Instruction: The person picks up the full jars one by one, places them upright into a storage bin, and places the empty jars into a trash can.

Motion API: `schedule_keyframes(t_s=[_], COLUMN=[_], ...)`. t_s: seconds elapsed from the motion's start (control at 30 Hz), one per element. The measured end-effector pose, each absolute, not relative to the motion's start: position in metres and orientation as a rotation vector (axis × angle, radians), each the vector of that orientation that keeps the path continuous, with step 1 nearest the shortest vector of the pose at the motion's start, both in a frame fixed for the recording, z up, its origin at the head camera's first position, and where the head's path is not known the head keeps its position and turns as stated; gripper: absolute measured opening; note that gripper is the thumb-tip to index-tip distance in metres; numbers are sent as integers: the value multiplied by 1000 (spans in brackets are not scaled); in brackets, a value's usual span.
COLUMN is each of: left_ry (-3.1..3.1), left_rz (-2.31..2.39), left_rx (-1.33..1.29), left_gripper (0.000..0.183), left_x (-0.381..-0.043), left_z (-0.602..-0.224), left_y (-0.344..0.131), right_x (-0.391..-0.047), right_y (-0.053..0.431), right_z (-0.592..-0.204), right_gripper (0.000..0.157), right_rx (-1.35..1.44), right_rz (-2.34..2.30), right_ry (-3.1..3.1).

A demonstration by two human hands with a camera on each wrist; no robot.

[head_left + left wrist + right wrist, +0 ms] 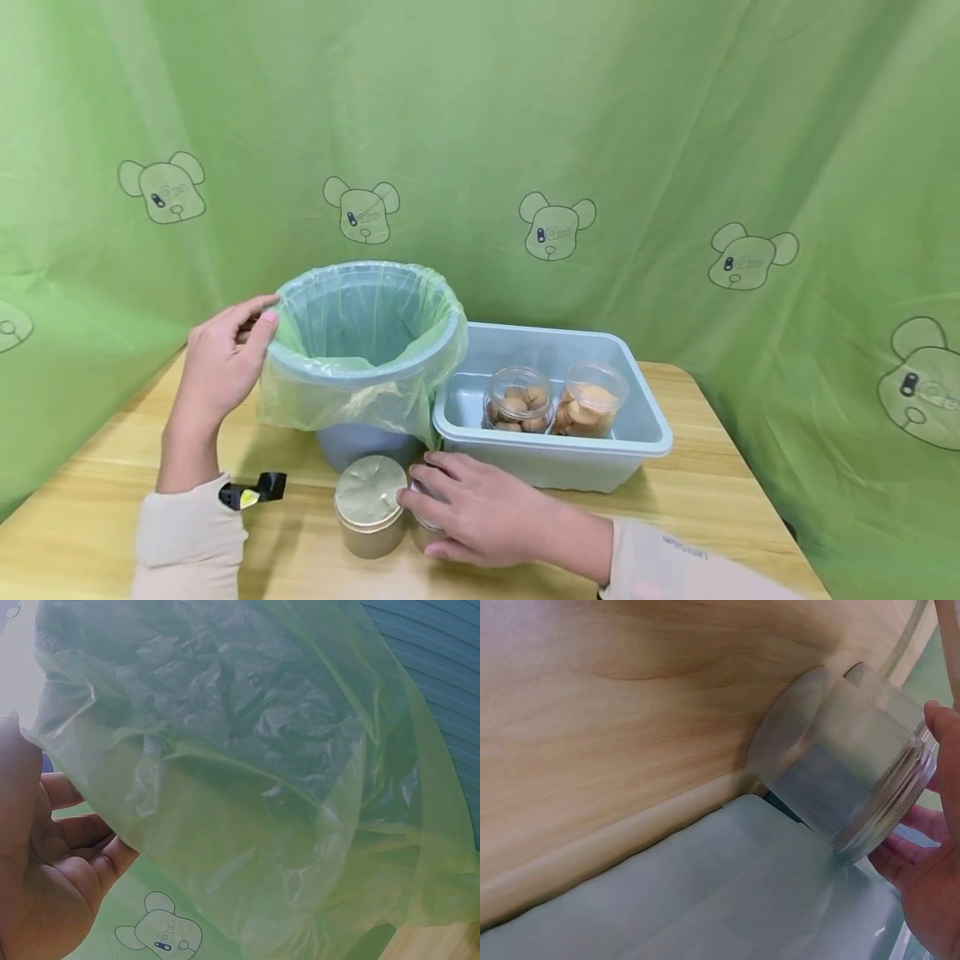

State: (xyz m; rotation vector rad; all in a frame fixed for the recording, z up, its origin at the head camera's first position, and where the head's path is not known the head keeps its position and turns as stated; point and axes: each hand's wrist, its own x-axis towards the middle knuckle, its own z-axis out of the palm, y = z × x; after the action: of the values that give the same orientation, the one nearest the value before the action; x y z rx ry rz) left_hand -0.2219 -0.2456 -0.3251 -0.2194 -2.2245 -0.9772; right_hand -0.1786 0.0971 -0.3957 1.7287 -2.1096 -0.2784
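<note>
Bin liner (352,408), thin green film, is draped over the rim of the blue bin (367,448) at the left of the surface (720,508). It should handle as light, soft and liable to tear or slip; the folded edge at the rim is the proper hold. The left grip (225,354) is at the rim's left side, fingers bent, pinching the film between thumb and fingertips.

Next to the right, in front of the bin, the gold-topped jar (371,496) stands upright, touched at most at its edge by the right fingers.

Just beside it is the clear jar (840,765). The right grip (487,508) is curled about its ribbed lid (896,799), thumb and fingers on opposite sides; the body lies below the grip. Judged stiff, smooth and fairly light; the ribbed lid offers better purchase than the wall. Base contact with the surface cannot be confirmed.

Far right, the tray (555,462) holds two filled jars (517,404).
</note>
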Motion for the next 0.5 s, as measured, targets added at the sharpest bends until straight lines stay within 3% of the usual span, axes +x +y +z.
schedule_keyframes(t_s=[0.5], left_ry=[-2232], left_rz=[-980], left_rx=[-224], left_gripper=[38], left_x=[-222], left_z=[-325], left_y=[-245], right_x=[-180], right_y=[100], right_z=[-400], right_gripper=[66], right_rx=[1740], right_rz=[-313], right_ry=[-2128])
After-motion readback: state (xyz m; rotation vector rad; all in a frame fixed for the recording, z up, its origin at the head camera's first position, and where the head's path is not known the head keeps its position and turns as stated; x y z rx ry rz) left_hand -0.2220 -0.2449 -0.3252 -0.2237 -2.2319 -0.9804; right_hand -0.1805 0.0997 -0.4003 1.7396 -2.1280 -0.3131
